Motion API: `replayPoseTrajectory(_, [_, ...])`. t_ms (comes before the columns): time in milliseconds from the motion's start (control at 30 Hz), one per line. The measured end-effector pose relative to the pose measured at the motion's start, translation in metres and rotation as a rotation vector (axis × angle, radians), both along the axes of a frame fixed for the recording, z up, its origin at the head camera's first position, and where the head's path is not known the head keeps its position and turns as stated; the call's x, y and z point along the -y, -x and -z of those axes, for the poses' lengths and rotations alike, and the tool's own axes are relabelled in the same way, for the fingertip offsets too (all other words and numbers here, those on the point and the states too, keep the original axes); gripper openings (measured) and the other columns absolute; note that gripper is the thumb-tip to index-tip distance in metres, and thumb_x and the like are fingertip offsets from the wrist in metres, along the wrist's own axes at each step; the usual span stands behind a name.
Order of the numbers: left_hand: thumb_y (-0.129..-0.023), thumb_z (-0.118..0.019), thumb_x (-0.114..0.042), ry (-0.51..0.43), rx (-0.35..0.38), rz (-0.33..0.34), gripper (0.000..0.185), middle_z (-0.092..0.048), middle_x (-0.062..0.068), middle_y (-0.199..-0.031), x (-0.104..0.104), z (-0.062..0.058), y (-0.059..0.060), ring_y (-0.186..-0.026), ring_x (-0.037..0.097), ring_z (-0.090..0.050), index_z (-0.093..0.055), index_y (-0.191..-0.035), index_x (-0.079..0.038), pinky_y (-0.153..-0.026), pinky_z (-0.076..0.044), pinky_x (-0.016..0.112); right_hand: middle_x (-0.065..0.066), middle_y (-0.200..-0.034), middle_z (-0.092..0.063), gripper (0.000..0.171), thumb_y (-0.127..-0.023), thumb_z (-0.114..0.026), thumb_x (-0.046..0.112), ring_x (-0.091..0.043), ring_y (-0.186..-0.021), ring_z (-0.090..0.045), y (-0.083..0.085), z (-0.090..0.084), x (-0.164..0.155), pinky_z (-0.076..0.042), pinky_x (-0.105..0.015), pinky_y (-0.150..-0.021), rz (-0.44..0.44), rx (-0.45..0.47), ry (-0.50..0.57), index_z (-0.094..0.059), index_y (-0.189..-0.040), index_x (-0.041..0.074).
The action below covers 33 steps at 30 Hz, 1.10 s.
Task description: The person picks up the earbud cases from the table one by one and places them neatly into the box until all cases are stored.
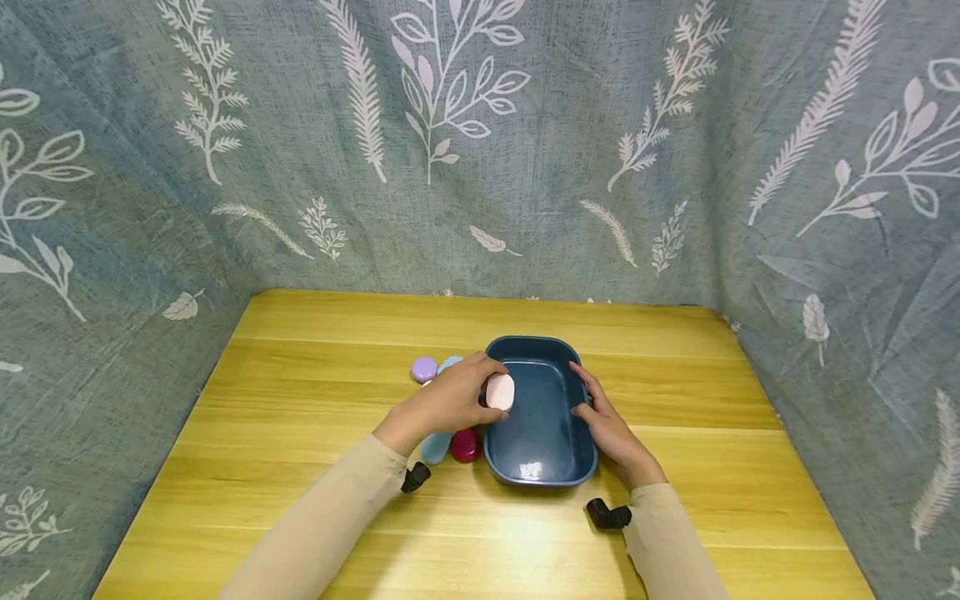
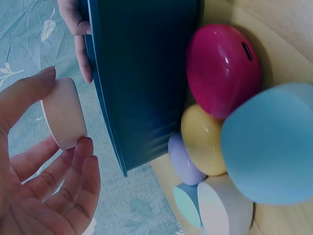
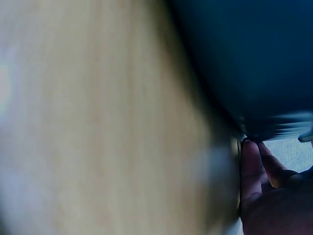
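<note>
Two hands at dark blue plastic tub [image 1: 558, 467] on yellow wooden table [image 1: 300, 433]. Your left hand [image 1: 450, 400] pinches pale pink rounded soap-shaped piece [image 1: 500, 392] between thumb and fingertips, just above tub's left rim. Your right hand [image 1: 611, 429] rests against tub's right wall, fingers curled over rim; right wrist view blurred, grip hard to judge. Magenta egg-shaped piece [image 2: 222, 68], yellow one [image 2: 203, 139], light blue one [image 2: 269, 147] crowd tub's left side, partly hidden behind left hand in head view
</note>
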<state>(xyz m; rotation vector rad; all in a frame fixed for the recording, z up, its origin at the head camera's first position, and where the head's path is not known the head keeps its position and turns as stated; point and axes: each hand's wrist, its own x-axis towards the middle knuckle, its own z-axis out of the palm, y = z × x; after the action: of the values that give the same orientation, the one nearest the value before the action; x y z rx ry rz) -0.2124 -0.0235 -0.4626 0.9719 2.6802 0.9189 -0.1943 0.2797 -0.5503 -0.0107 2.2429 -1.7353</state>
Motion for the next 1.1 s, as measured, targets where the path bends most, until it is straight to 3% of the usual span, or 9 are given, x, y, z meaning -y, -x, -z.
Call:
replayPoseTrajectory(400, [-0.087, -0.085, -0.039, 0.056, -0.02, 0.036, 0.061, -0.062, 0.004, -0.125, -0.01, 0.004, -0.003, -0.103, 0.018, -0.063, -0.061, -0.135, -0.011, -0.09, -0.054, 0.028, -0.006, -0.175, 0.001, 0.075, -0.103, -0.044, 0.009, -0.035, -0.16, -0.004, 0.001, 0.001, 0.0, -0.015, -0.062, -0.125, 0.001, -0.009, -0.012, -0.02, -0.163, 0.047])
replayPoseTrajectory(667, [-0.086, -0.085, -0.04, 0.109, -0.06, 0.044, 0.058, -0.063, 0.001, -0.127, -0.014, 0.008, -0.005, -0.107, 0.017, -0.062, -0.062, -0.133, -0.014, -0.094, -0.054, 0.03, -0.004, -0.175, 0.002, 0.074, -0.103, -0.044, 0.009, -0.034, -0.161, 0.0, 0.002, 0.003, 0.0, -0.014, -0.063, -0.125, 0.004, -0.005, -0.007, -0.021, -0.162, 0.049])
replayPoseTrajectory(833, [-0.085, -0.084, -0.044, 0.154, -0.087, 0.027, 0.058, -0.063, -0.002, -0.125, -0.015, 0.01, -0.008, -0.104, 0.016, -0.062, -0.064, -0.133, -0.018, -0.089, -0.055, 0.031, -0.003, -0.175, 0.003, 0.074, -0.103, -0.044, 0.009, -0.033, -0.161, 0.001, 0.002, 0.002, 0.0, -0.013, -0.063, -0.126, 0.006, 0.005, 0.005, -0.021, -0.161, 0.051])
replayPoseTrajectory(1100, [-0.086, -0.084, -0.044, 0.171, -0.084, 0.045, 0.058, -0.063, -0.002, -0.127, -0.018, 0.016, -0.012, -0.102, 0.013, -0.063, -0.063, -0.133, -0.017, -0.089, -0.055, 0.029, -0.003, -0.175, 0.003, 0.074, -0.104, -0.043, 0.009, -0.034, -0.161, -0.001, 0.0, 0.003, 0.0, -0.014, -0.063, -0.126, 0.012, 0.024, 0.01, -0.021, -0.161, 0.052])
